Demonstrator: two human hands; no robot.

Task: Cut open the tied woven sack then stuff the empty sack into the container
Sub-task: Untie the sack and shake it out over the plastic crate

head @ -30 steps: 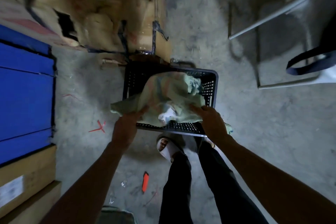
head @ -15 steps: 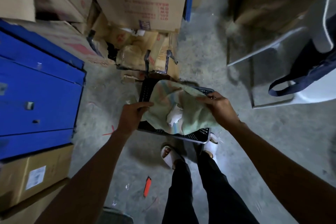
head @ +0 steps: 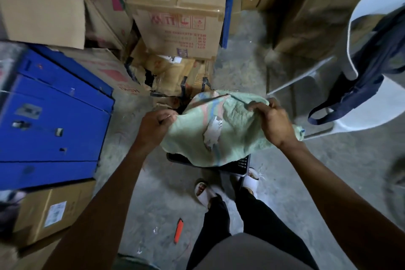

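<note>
A pale green woven sack [head: 232, 136] with faded pink and blue stripes and a torn white label hangs spread between my hands. My left hand [head: 153, 129] grips its left edge. My right hand [head: 274, 120] grips its upper right edge. Under the sack sits a black perforated plastic crate [head: 238, 164]; only its near rim and right corner show. The sack covers the rest of the crate.
An orange utility knife [head: 178, 230] lies on the concrete floor near my feet. Blue metal cabinets [head: 50, 120] stand at left, cardboard boxes [head: 179, 15] behind the crate, a white chair [head: 372, 105] with a dark bag [head: 361, 85] at right.
Both hands have lifted the sack higher above the crate and spread it wider. The view has tilted up, showing more boxes behind.
</note>
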